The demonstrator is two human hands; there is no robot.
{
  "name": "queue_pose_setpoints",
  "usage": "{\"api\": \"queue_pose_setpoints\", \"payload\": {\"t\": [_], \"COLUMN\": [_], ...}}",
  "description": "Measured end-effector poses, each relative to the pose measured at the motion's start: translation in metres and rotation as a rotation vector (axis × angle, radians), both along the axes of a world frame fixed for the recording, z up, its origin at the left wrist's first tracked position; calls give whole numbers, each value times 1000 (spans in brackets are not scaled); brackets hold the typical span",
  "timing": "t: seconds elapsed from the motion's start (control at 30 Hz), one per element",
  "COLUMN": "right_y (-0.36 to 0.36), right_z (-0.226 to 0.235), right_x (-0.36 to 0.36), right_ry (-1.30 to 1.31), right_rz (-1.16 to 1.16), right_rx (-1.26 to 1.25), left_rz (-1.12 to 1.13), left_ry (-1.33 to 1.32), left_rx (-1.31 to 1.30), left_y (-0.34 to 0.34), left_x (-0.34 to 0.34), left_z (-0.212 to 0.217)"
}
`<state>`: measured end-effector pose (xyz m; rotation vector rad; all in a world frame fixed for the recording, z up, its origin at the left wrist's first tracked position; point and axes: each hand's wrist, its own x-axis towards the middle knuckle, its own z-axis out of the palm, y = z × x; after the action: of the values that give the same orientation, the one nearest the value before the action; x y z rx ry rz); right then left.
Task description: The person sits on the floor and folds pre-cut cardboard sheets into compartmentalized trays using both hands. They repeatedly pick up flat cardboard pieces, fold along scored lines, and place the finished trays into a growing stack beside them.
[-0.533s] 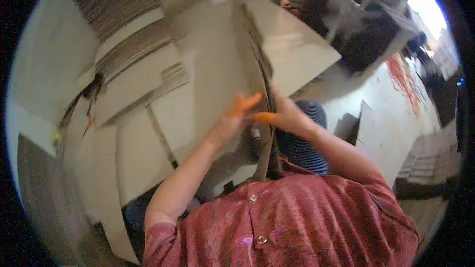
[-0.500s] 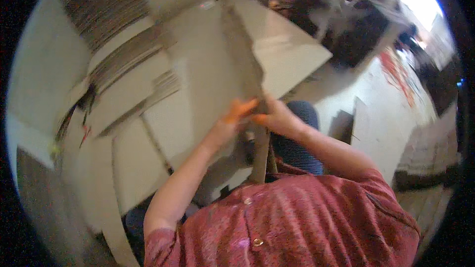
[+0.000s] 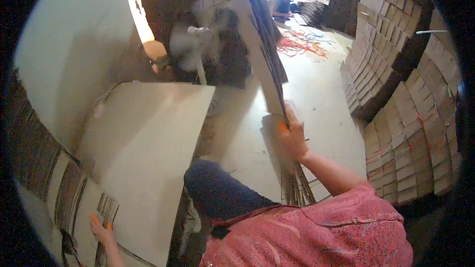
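Note:
My right hand (image 3: 295, 138), with orange covering on a fingertip, grips the near end of a long, narrow cardboard strip (image 3: 262, 64). It looks like several folded layers, standing up and slanting away from me over the floor. Below this hand, several cardboard pieces (image 3: 297, 185) stand on edge beside my leg. At the lower left my left hand (image 3: 104, 235), also with orange-covered fingertips, has its fingers apart next to a small stack of cardboard strips (image 3: 108, 205) on the work board. Nothing shows between those fingers.
A pale work board (image 3: 148, 128) lies left of my knee. Beyond it a fan (image 3: 198, 44) stands. Tall cardboard stacks (image 3: 386, 44) line the right side. Red straps (image 3: 302, 44) litter the floor near another person (image 3: 281, 7) at the back.
My view has swung to the right. Both hands were together at the cardboard strip; now the right carries it off to the right, and the left has moved away to the small stack.

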<state>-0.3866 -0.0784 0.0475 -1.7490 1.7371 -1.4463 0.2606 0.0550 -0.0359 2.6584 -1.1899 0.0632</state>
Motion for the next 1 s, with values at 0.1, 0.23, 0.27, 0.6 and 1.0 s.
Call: {"api": "queue_pose_setpoints", "payload": {"t": [0.1, 0.23, 0.27, 0.6, 1.0], "right_y": [-14, -8, 6, -11, 56], "right_z": [-80, -175, -207, -294, -69], "right_x": [-80, -135, -152, -140, 225], "right_ry": [528, 786, 877, 538, -688], "right_rz": [-279, -273, -259, 138, 1098], "right_rx": [-234, 443, 552, 717, 825], "left_rz": [-23, -21, -41, -142, -1158], "left_ry": [-27, 738, 559, 896, 115], "left_rx": [87, -516, -335, -672, -402], "left_y": [-6, 17, 7, 1, 66], "left_x": [28, 134, 129, -11, -240], "left_z": [-13, -72, -68, -8, 56]}}
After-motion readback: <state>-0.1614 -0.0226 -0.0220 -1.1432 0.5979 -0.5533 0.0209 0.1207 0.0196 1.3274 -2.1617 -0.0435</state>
